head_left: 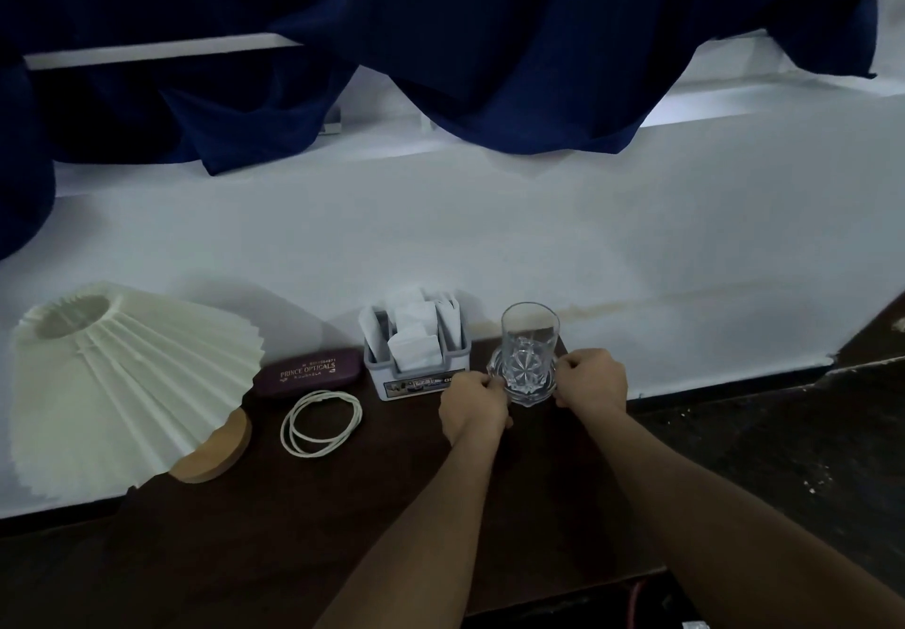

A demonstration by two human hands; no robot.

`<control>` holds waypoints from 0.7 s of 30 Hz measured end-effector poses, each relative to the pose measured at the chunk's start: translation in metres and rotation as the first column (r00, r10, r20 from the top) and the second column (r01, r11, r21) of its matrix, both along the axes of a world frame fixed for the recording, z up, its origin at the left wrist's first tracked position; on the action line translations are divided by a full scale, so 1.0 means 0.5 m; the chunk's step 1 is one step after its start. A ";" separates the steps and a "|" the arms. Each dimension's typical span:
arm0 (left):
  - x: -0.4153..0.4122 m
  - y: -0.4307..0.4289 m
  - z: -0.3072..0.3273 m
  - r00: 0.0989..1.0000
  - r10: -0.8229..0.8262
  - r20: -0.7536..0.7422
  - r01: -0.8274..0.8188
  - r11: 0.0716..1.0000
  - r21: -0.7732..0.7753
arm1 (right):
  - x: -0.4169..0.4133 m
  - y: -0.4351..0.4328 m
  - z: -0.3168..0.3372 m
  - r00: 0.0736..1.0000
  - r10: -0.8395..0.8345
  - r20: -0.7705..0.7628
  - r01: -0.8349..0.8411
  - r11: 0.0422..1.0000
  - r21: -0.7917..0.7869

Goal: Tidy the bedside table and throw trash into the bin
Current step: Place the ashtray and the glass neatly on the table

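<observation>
Both forearms reach forward over the dark wooden bedside table (274, 520), bare to the bottom edge of the view. The left hand (472, 405) and the right hand (590, 381) are curled, knuckles up, fingertips pinching opposite edges of a clear glass coaster (494, 369) at the table's far right corner. Standing on that coaster, directly between the two hands, is a clear cut-glass tumbler (529, 349), upright, its long axis vertical and its open mouth up. Just left of the left hand sits a grey plastic holder (416, 381) stuffed with white paper sachets. Further left lies a maroon spectacle case (308, 371), its long side roughly along the wall, with a coiled white cord (321, 422) just in front of it. At the far left stands a cream pleated lamp shade (117, 383) on a round wooden base (215, 452).
</observation>
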State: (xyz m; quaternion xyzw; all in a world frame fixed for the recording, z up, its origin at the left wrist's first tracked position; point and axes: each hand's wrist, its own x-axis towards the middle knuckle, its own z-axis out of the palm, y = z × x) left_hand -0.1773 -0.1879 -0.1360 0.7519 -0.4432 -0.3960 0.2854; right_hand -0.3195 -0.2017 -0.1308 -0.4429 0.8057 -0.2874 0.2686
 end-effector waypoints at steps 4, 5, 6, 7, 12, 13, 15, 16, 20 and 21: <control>-0.014 -0.021 -0.008 0.998 0.056 -0.011 -0.056 0.998 0.018 | 0.001 -0.023 -0.006 1.000 -0.004 -0.014 0.004 1.000 -0.026; -0.017 -0.026 -0.011 0.998 0.067 -0.011 -0.067 0.997 0.024 | 0.001 -0.028 -0.007 1.000 -0.007 -0.015 0.006 1.000 -0.030; -0.020 -0.030 -0.013 0.997 0.076 -0.008 -0.076 0.997 0.027 | 0.001 -0.033 -0.008 1.000 -0.010 -0.016 0.010 0.999 -0.033; -0.023 -0.033 -0.015 0.997 0.083 0.000 -0.083 0.996 0.028 | 0.000 -0.038 -0.009 1.000 -0.014 -0.017 0.013 0.999 -0.036; -0.029 -0.041 -0.014 0.995 0.100 0.016 -0.101 0.994 0.034 | -0.003 -0.054 -0.014 1.000 -0.019 -0.008 0.019 0.999 -0.043; -0.029 -0.040 -0.013 0.995 0.098 0.005 -0.098 0.994 0.041 | -0.003 -0.054 -0.016 1.000 -0.022 0.001 0.022 0.999 -0.047; -0.026 -0.033 -0.010 0.996 0.088 -0.012 -0.087 0.994 0.067 | -0.002 -0.051 -0.021 0.999 -0.034 0.030 0.036 0.998 -0.052; -0.023 -0.028 -0.009 0.997 0.072 -0.015 -0.071 0.995 0.077 | 0.001 -0.046 -0.023 0.997 -0.051 0.053 0.054 0.997 -0.050; 0.001 0.009 -0.008 0.999 0.018 0.036 -0.020 0.998 0.057 | 0.018 -0.008 -0.030 0.986 -0.142 0.089 0.147 0.988 -0.045; 0.012 0.022 -0.008 0.998 0.028 0.062 -0.031 0.998 0.047 | 0.024 0.004 -0.029 0.987 -0.149 0.067 0.152 0.988 -0.037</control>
